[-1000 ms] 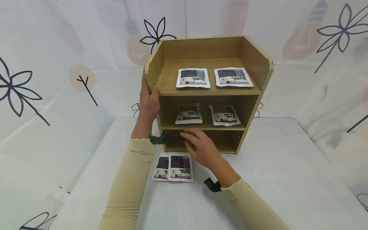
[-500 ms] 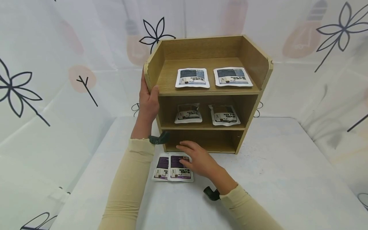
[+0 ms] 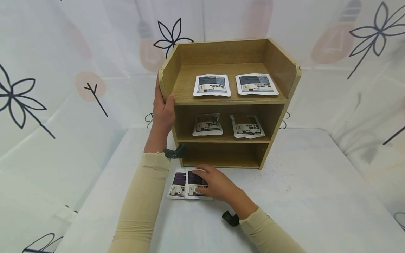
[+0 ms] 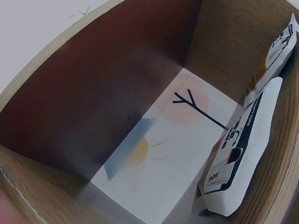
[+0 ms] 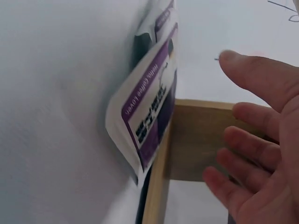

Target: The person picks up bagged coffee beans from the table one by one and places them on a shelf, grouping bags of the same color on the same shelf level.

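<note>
My left hand (image 3: pixel 164 114) grips the left side panel of a small wooden shelf (image 3: pixel 228 103), thumb at the front edge and fingers behind. My right hand (image 3: pixel 219 185) hovers over two white and purple coffee packets (image 3: pixel 194 181) on the table in front of the shelf. Its fingers are spread and partly cover the right packet, which overlaps the left packet (image 3: pixel 178 185). In the right wrist view a gap shows between the fingers and the purple packet (image 5: pixel 148 100). Nothing is in that hand.
Two blue-labelled packets (image 3: pixel 212 85) lie on the top board. Two dark-labelled packets (image 3: pixel 207 125) sit on the middle board; the left wrist view looks at such packets (image 4: pixel 240 149) inside the shelf. The bottom compartment (image 3: pixel 224 154) is open at the front. A white patterned sheet (image 3: pixel 104 42) hangs behind.
My right hand has come down from in front of the bottom compartment to over the purple packets, its fingers spreading. The left hand and the shelf stay in place.
</note>
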Tool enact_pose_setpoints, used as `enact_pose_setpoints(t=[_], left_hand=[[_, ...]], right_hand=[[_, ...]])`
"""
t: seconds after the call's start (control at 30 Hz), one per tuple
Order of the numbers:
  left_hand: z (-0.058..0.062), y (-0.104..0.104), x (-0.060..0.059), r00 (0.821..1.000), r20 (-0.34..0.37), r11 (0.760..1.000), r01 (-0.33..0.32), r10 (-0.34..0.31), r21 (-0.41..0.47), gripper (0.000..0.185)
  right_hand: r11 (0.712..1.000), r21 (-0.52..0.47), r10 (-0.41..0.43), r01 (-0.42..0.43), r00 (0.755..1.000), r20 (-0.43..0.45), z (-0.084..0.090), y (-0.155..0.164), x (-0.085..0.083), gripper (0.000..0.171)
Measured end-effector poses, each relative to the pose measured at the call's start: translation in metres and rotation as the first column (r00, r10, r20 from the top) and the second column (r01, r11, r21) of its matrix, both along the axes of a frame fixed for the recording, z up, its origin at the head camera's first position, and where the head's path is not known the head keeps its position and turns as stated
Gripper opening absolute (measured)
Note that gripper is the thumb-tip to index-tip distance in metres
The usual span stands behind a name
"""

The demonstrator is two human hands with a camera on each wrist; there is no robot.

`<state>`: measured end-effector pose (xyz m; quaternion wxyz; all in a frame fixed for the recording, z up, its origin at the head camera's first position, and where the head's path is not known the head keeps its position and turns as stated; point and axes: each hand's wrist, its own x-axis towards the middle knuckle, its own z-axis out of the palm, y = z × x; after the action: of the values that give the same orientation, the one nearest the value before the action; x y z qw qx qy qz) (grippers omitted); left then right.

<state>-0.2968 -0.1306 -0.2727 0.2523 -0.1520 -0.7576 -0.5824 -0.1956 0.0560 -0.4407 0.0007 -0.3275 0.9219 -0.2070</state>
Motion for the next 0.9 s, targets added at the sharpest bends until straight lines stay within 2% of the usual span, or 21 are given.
enact_pose_setpoints(t=[0.23, 0.57, 0.77, 0.9], left_hand=[[0.006, 0.004, 0.008, 1.000, 0.015, 1.000, -0.006, 0.006, 0.004, 0.067], [-0.004, -0.001, -0.005, 1.000, -0.002, 1.000, -0.013, 0.013, -0.008, 0.065], [-0.004, -0.002, -0.005, 1.000, -0.001, 1.000, -0.014, 0.014, -0.012, 0.065], [-0.003, -0.001, -0.005, 1.000, 0.001, 1.000, -0.017, 0.017, -0.009, 0.065]], right_hand=[[0.998, 0.054, 0.027, -0.028, 0.999, 0.027, -0.011, -0.005, 0.001, 0.066], [0.988, 0.142, 0.054, -0.055, 0.998, 0.011, -0.021, -0.010, 0.002, 0.074], [0.978, 0.199, 0.052, -0.060, 0.998, 0.046, -0.025, -0.012, 0.003, 0.077], [0.975, 0.214, 0.060, -0.067, 0.997, 0.042, -0.024, -0.013, 0.005, 0.068]])
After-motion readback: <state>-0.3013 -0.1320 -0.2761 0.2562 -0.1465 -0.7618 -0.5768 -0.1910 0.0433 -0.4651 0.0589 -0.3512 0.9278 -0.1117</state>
